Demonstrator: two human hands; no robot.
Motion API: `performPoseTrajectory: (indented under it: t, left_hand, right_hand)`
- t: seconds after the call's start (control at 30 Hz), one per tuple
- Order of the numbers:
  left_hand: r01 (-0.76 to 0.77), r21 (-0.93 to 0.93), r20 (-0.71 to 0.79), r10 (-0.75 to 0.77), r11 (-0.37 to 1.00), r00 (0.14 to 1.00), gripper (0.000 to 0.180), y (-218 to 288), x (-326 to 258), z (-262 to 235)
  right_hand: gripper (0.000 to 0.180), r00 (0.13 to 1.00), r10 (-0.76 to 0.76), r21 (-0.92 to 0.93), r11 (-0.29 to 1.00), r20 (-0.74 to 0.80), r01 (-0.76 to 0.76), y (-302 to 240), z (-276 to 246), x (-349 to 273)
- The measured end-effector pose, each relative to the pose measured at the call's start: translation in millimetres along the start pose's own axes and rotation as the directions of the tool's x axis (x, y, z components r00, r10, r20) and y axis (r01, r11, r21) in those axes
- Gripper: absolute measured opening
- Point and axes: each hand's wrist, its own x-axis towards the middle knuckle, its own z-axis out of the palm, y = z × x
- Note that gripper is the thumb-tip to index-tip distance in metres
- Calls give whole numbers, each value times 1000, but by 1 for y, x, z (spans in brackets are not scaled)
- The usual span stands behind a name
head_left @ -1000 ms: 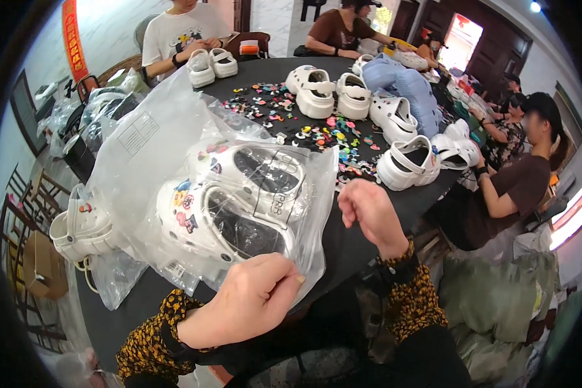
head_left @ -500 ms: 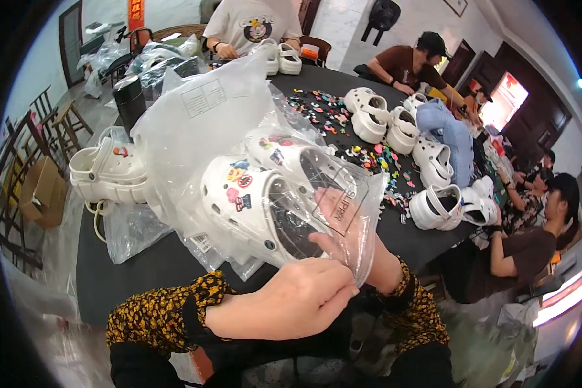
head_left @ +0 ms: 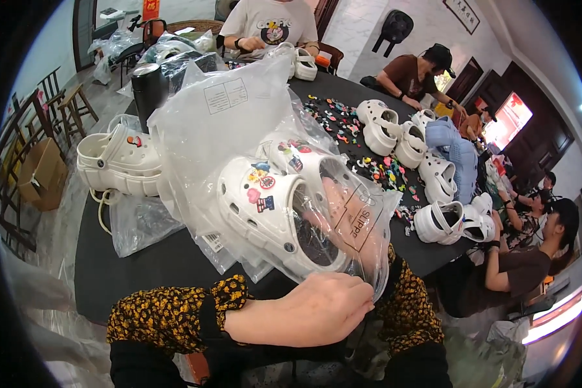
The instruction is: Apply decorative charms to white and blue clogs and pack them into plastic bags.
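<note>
A pair of white clogs [head_left: 251,208] with colourful charms lies inside a clear plastic bag [head_left: 204,139] in front of me. My left hand [head_left: 313,307] is closed on the bag's near edge, pinching the plastic by the clogs' heels. Seen through the film, my right hand [head_left: 355,223] reaches in at the bag's mouth. Its thumb dips into the nearer clog and its fingers lie at the other one, gripping the pair at the heel end; the fingertips are partly hidden.
Another white clog pair [head_left: 119,161] stands at the left, near a black cylindrical container [head_left: 149,97]. Loose charms [head_left: 381,171] are strewn across the black table [head_left: 129,278]. More white clogs [head_left: 436,178] and blue clogs [head_left: 459,158] line the right. Several people work around the table.
The bag, the clogs and both hands now sit slightly further right in view. My right hand shows deeper behind the plastic, while my left hand keeps its pinch on the edge.
</note>
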Motion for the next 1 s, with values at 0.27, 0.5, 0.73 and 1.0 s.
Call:
performPoseTrajectory:
  t: [0.27, 0.5, 0.73, 1.0]
  left_hand:
    - [10, 63, 106, -16, 998, 994, 10, 7, 0, -6]
    - [-3, 289, -141, 45, 957, 989, 15, 12, 18, -45]
    - [175, 515, -444, 87, 839, 892, 22, -36, 36, -94]
    - [651, -128, -228, -661, 748, 715, 43, -50, 58, -104]
  right_hand:
    - [36, 951, 177, 179, 957, 255, -226, -6, -21, 14]
    - [34, 917, -393, -283, 889, -72, 359, 28, -72, -2]
    - [27, 986, 163, 88, 982, 31, -165, 32, -114, -21]
    - [31, 993, 110, 119, 987, -32, -106, 39, -130, -37]
